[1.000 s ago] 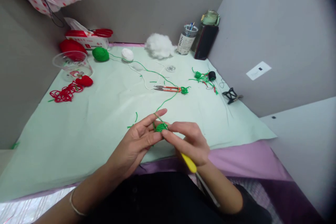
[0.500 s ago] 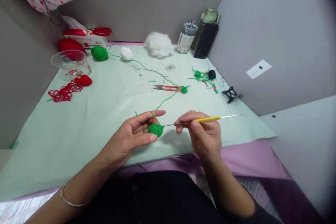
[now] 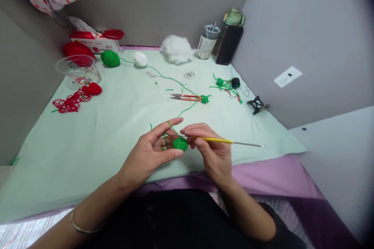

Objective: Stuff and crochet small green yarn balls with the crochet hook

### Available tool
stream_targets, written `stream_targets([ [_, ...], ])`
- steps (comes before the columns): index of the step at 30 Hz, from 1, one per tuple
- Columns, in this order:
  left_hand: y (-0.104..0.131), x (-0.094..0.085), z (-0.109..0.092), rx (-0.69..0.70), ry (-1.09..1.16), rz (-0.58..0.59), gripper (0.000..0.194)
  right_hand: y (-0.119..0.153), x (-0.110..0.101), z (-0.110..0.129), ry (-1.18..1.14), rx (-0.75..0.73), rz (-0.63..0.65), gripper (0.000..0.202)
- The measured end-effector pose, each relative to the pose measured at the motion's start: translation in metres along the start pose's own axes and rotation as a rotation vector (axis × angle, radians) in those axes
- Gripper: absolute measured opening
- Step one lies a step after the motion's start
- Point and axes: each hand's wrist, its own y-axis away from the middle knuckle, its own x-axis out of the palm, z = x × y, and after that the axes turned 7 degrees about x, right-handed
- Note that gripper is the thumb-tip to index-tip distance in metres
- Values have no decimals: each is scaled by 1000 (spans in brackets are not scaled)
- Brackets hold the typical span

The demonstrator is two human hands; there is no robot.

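Between the thumb and fingers of my left hand is a small round green crochet piece. Green yarn loops over my raised left index finger and runs back across the table to a green yarn ball. My right hand grips a crochet hook by its yellow handle, closed around it like a pen. The hook's working tip meets the top of the green piece, partly hidden by my fingers. Its other metal end points right. Beyond my hands lie orange-handled thread snips, touching a small green crocheted bit.
White stuffing, a white yarn ball and a jar stand at the back. Left are a clear plastic cup, red yarn and a tissue box. Right are yarn scraps, a black clip and a phone.
My right hand has moved left, bringing the hook up against the green piece, and the hook's far end has tilted down. The green piece has shifted slightly right in my left hand.
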Motion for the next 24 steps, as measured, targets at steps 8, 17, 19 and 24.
stream_targets([
  [8, 2, 3, -7, 47, -195, 11, 61, -3, -3, -3, -270, 163, 60, 17],
  [17, 0, -2, -9, 208, -428, 53, 49, -11, -15, 3, -369, 260, 226, 21],
  [19, 0, -3, -9, 211, -455, 67, 50, -9, -17, 5, -295, 234, 245, 21],
  [24, -1, -5, -7, 230, -522, 72, 53, -5, -19, 12, 32, 50, 250, 21],
])
